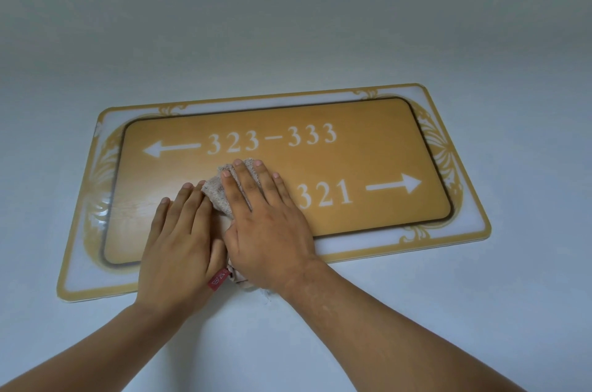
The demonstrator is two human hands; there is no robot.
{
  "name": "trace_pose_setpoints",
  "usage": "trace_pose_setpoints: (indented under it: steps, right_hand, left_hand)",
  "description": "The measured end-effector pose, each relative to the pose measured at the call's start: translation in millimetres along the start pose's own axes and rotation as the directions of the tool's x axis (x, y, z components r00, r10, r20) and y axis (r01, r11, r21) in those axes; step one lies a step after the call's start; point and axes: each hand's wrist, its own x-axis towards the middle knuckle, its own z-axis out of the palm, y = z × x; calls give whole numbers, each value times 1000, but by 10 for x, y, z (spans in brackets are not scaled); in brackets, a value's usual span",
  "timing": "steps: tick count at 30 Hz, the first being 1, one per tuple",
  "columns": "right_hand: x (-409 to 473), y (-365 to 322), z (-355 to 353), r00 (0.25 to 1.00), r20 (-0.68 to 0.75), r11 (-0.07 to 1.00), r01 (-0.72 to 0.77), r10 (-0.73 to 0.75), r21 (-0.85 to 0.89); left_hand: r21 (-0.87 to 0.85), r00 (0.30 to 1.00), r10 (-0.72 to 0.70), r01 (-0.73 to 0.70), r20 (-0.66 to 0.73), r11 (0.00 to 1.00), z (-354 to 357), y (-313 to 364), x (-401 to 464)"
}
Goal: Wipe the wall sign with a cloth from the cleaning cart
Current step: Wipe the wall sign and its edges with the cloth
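Pressing cloth [215, 196] to wall sign [368, 148], your right hand [272, 228] and left hand [179, 247] lie flat, fingers spread: cloth may slip, leaving corners unwiped.

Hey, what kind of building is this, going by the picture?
Probably a hotel or similar corridor: the wall sign lists room numbers 323-333 with a left arrow and 321 with a right arrow, mounted on a plain wall.

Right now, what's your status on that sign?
Both hands flat: right hand pressing cloth on sign, left hand beside it. Lower row's left digits covered. Nothing in the way.
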Motion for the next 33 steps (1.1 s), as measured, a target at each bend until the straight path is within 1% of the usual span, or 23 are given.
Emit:
trace_pose_setpoints:
  steps: [10, 19, 28, 33]
  right_hand:
    - [-34, 121, -39, 1000, -4, 1000, -4, 4, 4]
    - [-70, 207, -65, 1000, -14, 1000, -6, 6, 17]
    - [-80, 255, -64, 1000, -30, 1000, 4, -3, 24]
    - [-90, 280, -69, 999, -38, 1000, 7, -6, 19]
  left_hand:
    - [28, 1000, -15, 15, 14, 1000, 42, 139, 42]
    - [118, 998, 34, -39, 48, 992, 24, 246, 84]
    - [97, 999, 22, -27, 46, 995, 40, 304, 77]
    - [38, 999, 0, -1, 33, 999, 34, 378, 65]
